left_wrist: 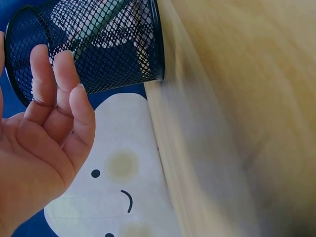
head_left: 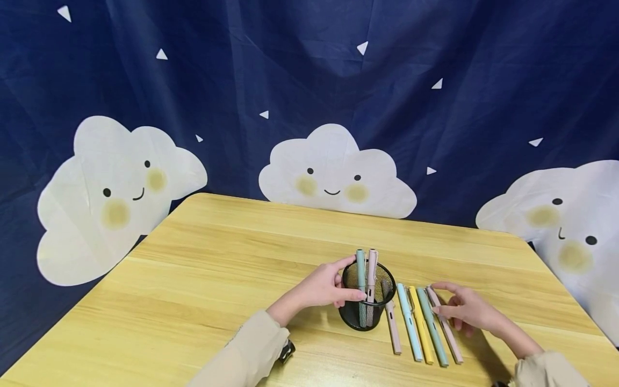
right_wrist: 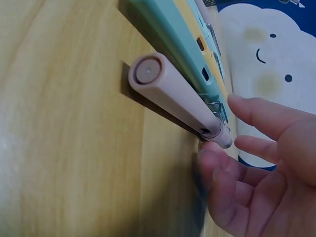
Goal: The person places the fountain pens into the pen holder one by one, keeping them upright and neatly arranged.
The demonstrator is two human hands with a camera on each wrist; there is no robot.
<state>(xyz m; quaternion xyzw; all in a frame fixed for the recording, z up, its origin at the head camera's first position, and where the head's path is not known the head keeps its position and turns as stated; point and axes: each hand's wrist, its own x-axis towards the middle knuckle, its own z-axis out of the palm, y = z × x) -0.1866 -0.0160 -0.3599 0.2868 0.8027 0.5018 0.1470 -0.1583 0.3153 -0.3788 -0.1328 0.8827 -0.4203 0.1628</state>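
Note:
A black mesh pen cup (head_left: 355,317) stands upright on the table, holding a green pen (head_left: 360,269) and a pink pen (head_left: 372,266). My left hand (head_left: 324,285) holds this cup near its rim, index finger at the far side and thumb across the front. To its right lies a row of pens: a pink one (head_left: 394,330), a light blue one (head_left: 410,322), a yellow one (head_left: 422,328), a green one (head_left: 433,329) and another pink one (head_left: 447,333). Around the clip end of that last pink pen, my right hand (head_left: 466,309) has its thumb and fingers spread apart.
The wooden table (head_left: 217,258) stretches to the left and behind the cup. Beyond its far edge hangs a dark blue curtain (head_left: 309,70) printed with smiling white clouds and small triangles.

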